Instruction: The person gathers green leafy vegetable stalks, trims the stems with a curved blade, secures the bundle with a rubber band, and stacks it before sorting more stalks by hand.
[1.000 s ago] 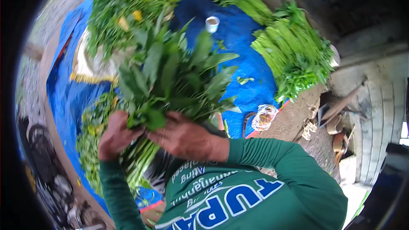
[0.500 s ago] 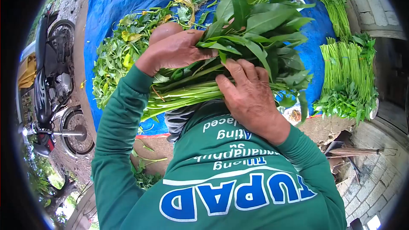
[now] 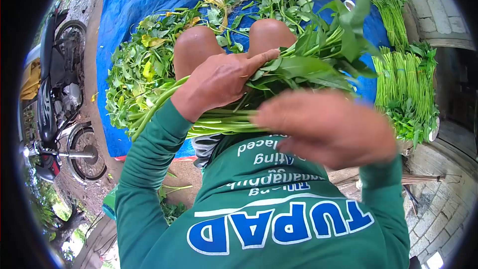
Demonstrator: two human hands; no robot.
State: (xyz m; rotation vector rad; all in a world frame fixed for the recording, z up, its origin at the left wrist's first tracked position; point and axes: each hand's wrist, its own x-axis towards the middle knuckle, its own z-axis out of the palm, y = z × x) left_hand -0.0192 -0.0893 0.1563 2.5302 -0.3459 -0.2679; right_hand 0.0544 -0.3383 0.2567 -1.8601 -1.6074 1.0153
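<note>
The left hand [image 3: 216, 82] clasps long leafy green stems [image 3: 308, 67]; hold them parallel, pressing gently. The right hand [image 3: 328, 127] is too blurred to tell its grip.

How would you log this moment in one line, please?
left hand: on leafy bundle; right hand: blurred, by stems; loose leaves: left, on blue tarp; green bunches: far right

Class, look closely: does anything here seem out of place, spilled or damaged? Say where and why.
Loose stems lie on bare ground, off the blue sheet, so they look dropped. In the mostly green heap at left, yellow leaves stand out as possibly wilting.
</note>
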